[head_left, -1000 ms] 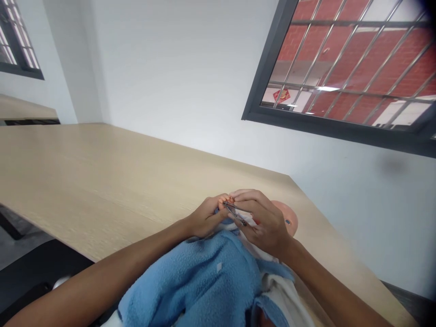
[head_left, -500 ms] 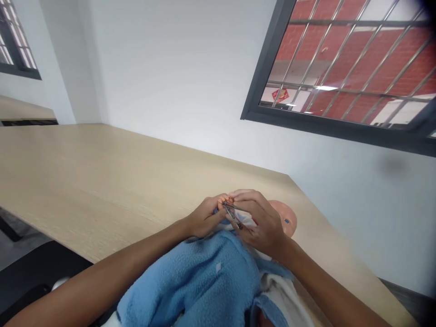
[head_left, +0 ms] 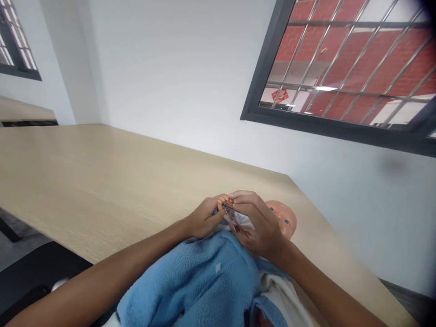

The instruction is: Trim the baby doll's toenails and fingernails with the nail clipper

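Over the table (head_left: 85,181), right hand's (head_left: 262,227) grip clamps nail clipper (head_left: 230,215); left hand (head_left: 204,220) pinches doll (head_left: 284,218).

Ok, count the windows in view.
2. The barred window fills the upper right, above the table; the second window sits at the far upper left, cut by the frame edge. Others may be hidden.

One head-worn camera looks forward and down — tilted, close over the doll (head_left: 204,281), facing the wall (head_left: 170,68).
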{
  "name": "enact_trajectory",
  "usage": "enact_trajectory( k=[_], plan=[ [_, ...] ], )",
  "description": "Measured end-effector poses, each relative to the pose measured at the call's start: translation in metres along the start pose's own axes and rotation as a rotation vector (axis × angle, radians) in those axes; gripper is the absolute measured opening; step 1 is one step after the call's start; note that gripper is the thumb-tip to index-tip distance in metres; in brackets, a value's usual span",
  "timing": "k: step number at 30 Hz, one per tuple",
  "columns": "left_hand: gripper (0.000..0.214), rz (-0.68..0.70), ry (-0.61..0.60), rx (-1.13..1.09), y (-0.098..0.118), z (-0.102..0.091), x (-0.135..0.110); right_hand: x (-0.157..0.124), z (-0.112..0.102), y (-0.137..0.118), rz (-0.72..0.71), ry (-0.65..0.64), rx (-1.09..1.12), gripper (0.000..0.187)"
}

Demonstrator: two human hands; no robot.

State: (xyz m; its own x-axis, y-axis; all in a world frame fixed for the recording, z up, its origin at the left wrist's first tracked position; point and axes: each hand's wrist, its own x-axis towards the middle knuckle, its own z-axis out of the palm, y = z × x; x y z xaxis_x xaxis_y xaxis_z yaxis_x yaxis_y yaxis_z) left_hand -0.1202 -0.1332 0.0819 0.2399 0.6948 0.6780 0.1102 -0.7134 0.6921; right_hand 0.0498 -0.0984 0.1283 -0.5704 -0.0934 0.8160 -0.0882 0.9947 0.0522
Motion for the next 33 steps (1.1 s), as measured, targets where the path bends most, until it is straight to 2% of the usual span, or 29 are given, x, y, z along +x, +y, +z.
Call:
enact_trajectory(
  k=[6, 13, 22, 30, 33],
  plan=[
    [0.03, -0.012, 0.005, -0.013, -0.001, 0.001, 0.0, 0.004, -0.004, -0.003, -0.044, -0.083, -0.048, 0.03],
    [0.038, 0.004, 0.012, 0.004, -0.004, 0.0, 0.0, 0.008, -0.013, -0.006, -0.02, -0.233, -0.094, 0.03],
    [0.034, 0.013, 0.023, 0.01, -0.004, 0.001, 0.0, 0.019, -0.014, -0.019, -0.022, -0.239, -0.201, 0.019],
    [0.031, 0.015, 0.028, 0.013, -0.005, 0.001, 0.0, 0.017, -0.01, -0.026, 0.033, -0.32, -0.234, 0.018],
    [0.033, 0.022, 0.024, 0.011, -0.005, 0.001, 0.0, 0.018, -0.011, -0.027, 0.093, -0.328, -0.18, 0.018]
  ],
)
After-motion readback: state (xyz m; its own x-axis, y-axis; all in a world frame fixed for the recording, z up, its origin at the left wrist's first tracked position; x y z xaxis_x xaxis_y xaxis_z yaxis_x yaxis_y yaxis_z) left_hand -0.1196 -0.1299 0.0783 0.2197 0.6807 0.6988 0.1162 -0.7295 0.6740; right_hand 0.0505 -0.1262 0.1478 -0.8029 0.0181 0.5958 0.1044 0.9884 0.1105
